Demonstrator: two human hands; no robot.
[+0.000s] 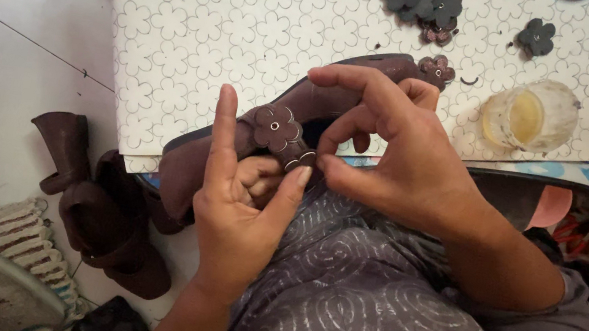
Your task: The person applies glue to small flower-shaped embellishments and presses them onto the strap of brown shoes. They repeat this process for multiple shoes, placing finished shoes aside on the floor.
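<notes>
The left hand (243, 204) cups a brown shoe (302, 113) from below, its forefinger straight up, the thumb pressed on the end of a narrow strap (296, 156), and the other fingers curled in. The right hand (395, 157) comes from the right, thumb and forefinger pinched narrowly on the same strap end, the remaining fingers arched over the shoe. A brown flower piece (275, 127) sits on the strap. The shoe lies over the lap and the edge of a flower-patterned board (198, 29), its long axis running from lower left to upper right. Its middle is hidden behind the right hand, so toe and heel are hard to tell apart.
</notes>
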